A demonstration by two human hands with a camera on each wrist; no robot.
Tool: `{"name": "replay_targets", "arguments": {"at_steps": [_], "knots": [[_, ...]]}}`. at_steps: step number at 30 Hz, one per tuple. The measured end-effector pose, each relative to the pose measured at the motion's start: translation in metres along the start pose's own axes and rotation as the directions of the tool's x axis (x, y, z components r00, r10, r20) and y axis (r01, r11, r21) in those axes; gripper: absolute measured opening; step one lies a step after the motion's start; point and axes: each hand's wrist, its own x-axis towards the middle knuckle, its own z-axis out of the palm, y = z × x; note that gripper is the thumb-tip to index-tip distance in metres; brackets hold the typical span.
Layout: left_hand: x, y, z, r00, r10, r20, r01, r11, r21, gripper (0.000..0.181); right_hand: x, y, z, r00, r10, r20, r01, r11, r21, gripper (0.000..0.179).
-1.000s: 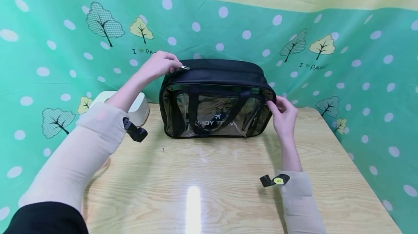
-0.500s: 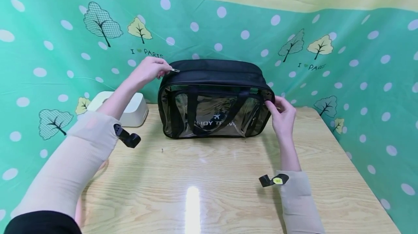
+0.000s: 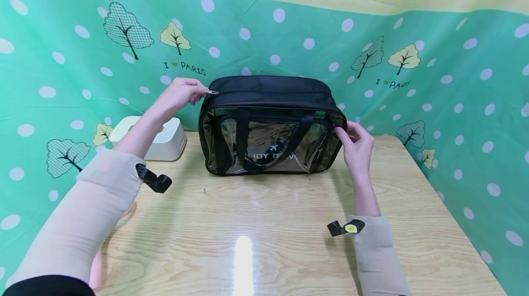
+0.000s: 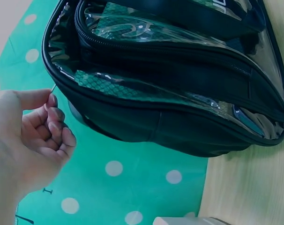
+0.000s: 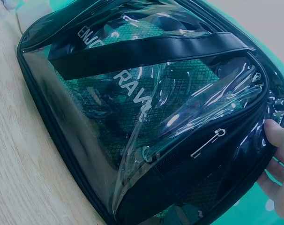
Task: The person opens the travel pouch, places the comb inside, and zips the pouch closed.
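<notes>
A black travel bag [image 3: 272,98] with clear plastic panels and white lettering stands upright at the back of the table. At its top left corner my left hand [image 3: 179,96] pinches a metal zipper pull [image 3: 212,92] between thumb and fingers. In the left wrist view that hand [image 4: 43,126] is beside the bag's edge, and only a sliver of the pull shows. My right hand [image 3: 357,144] grips the bag's right edge, thumb on the front. The right wrist view shows a smaller zipper pull [image 5: 208,142] hanging on the front pocket, apart from the right hand [image 5: 280,157].
A white box-shaped object [image 3: 167,142] stands left of the bag, partly behind my left forearm. Part of a pink object [image 3: 96,270] shows beside the left sleeve. A green dotted cloth [image 3: 256,30] hangs behind the wooden table [image 3: 289,241].
My left hand has moved left and slightly down, drawing the zipper pull along the bag's top to its left corner. The right hand keeps its grip on the right edge.
</notes>
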Motion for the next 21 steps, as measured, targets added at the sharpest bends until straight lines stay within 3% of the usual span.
{"name": "replay_targets", "arguments": {"at_steps": [10,21], "knots": [[-0.008,-0.018,-0.004,0.999,-0.036,-0.009,0.036,0.999,-0.036,0.036,0.000,0.001,0.000,1.000,0.015,0.005,-0.015,1.000,0.003,0.026],[-0.009,-0.034,-0.003,0.999,-0.013,-0.048,0.006,0.988,-0.154,0.030,0.001,0.001,0.000,1.000,0.017,0.007,-0.017,1.000,0.006,0.026]]}}
